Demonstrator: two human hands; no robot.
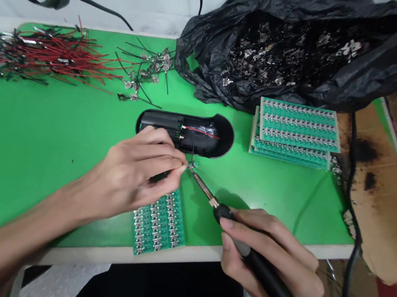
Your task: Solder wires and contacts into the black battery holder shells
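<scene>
My right hand (pixel 268 251) grips a soldering iron (pixel 237 233) by its dark handle. The iron's tip meets a tiny green and silver part (pixel 192 166) at the fingertips of my left hand (pixel 142 164). Those fingers are pinched together, and what lies between them is mostly hidden; a dark piece (pixel 159 176) shows under them. A thin black wire rises from the tiny part toward a black plastic housing (pixel 222 140), which lies open side up with a red wire inside. Partly beneath my left hand is a green circuit board panel (pixel 161 223) with rows of silver contacts.
Stacked panels (pixel 296 132) lie at the right, below a black plastic bag (pixel 210 34) full of small metal parts. Red and black wires (pixel 58 54) are heaped at the left, with wired metal pieces (pixel 151 67) beside them. A black cable (pixel 353 210) runs down past cardboard (pixel 393 211).
</scene>
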